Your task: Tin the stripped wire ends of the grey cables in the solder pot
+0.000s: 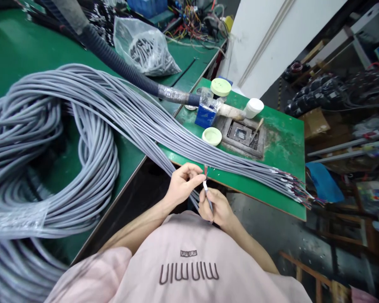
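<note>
In front of my chest, my right hand (pixel 217 205) is closed around a grey cable (pixel 210 202) a little below its stripped end. White wrapping shows there, and thin coloured wires (pixel 206 170) fan out upward, red among them. My left hand (pixel 187 183) pinches at those wires just above the white part; its fingertips partly hide which strands they hold. Beyond both hands a thick bundle of grey cables (pixel 177 136) runs across the bench, its stripped wire ends (pixel 292 187) lying at the right edge.
A large coil of grey cable (pixel 104 168) fills the left table. Past the bundle stand a square solder pot (pixel 241 134), a pale green lid (pixel 212 136), a white cup (pixel 254 107) and a blue box (pixel 206 114). A dark flexible hose (pixel 123 63) arches overhead, near a plastic bag (pixel 145 48).
</note>
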Available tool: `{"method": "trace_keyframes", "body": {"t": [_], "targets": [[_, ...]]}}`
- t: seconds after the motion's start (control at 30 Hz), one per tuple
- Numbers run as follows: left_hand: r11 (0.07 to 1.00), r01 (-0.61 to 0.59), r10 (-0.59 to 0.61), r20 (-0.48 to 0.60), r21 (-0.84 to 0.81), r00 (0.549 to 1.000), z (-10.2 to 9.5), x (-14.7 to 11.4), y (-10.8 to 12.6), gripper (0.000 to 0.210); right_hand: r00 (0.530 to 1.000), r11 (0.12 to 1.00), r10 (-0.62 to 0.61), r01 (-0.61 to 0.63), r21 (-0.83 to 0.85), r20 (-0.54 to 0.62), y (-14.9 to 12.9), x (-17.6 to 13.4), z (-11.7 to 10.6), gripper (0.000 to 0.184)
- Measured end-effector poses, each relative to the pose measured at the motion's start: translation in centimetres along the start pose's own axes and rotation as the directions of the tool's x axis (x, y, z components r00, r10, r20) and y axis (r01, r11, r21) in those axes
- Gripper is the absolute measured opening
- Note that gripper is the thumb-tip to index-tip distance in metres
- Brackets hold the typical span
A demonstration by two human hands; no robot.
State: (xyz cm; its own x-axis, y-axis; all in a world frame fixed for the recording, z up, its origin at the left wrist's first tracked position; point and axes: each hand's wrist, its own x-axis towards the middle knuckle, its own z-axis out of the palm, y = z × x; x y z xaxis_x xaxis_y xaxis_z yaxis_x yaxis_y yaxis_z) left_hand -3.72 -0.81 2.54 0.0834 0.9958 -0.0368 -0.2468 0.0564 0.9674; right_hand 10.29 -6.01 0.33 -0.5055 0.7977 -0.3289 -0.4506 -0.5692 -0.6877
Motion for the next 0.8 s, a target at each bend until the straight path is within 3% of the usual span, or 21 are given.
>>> {"method": "trace_keyframes", "body": {"t": [0.1, 0.4, 0.8], "targets": [[0.999, -0.039, 0.04, -0.026, 0.031, 0.999, -0.17, 0.14, 0.17, 0.022, 1.0, 1.0, 0.003, -0.003, 0.008, -0.001, 0.0, 0.07, 0.12, 0.036], [0.998, 0.047, -0.047, -0.004, 0.052, 0.999, 0.13, 0.4, -0.06, 0.019, 1.0, 0.999, -0.009, 0.009, 0.037, 0.0, 0.01, 0.41, 0.3, 0.034], [0.997, 0.071, -0.069, -0.043, 0.029, 0.997, 0.11, 0.85, -0.11, 0.024, 1.0, 0.999, 0.003, -0.003, 0.04, -0.013, -0.13, 0.72, 0.42, 0.033]]}}
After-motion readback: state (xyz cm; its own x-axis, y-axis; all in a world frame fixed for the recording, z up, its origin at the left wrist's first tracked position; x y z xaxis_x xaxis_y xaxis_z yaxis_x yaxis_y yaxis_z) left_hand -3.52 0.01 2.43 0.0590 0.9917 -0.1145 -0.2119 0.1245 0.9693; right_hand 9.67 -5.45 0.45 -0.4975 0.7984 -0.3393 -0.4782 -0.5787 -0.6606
